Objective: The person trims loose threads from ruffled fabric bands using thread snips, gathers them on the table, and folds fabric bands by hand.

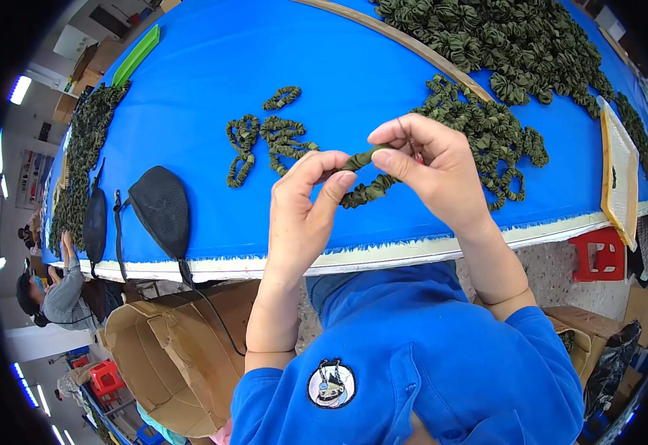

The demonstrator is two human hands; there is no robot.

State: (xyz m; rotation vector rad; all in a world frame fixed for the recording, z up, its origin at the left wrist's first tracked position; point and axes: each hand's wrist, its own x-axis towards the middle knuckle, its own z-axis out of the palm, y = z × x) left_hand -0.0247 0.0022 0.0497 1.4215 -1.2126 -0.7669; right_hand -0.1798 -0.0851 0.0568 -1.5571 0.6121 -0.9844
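A dark green scrunchie (368, 193) is stretched between my two hands, above the near edge of the blue-covered table. My left hand (305, 200) pinches its left side between thumb and fingers. The right side is gripped by my right hand (435, 159), thumb pressed against the fabric. Something thin and dark, with a bit of red, shows among the right fingers; I cannot make out what it is. Several loose scrunchies (283, 137) lie beyond my left hand. A larger group of scrunchies (487, 141) spreads behind and to the right of my right hand.
A wooden strip (413, 46) runs before a big scrunchie heap (502, 44). To the left are a black mesh pouch (159, 204), a green tray (137, 55) and another heap (90, 148), where a person (68, 293) sits. A cardboard box (168, 356) and red stool (598, 254) stand below.
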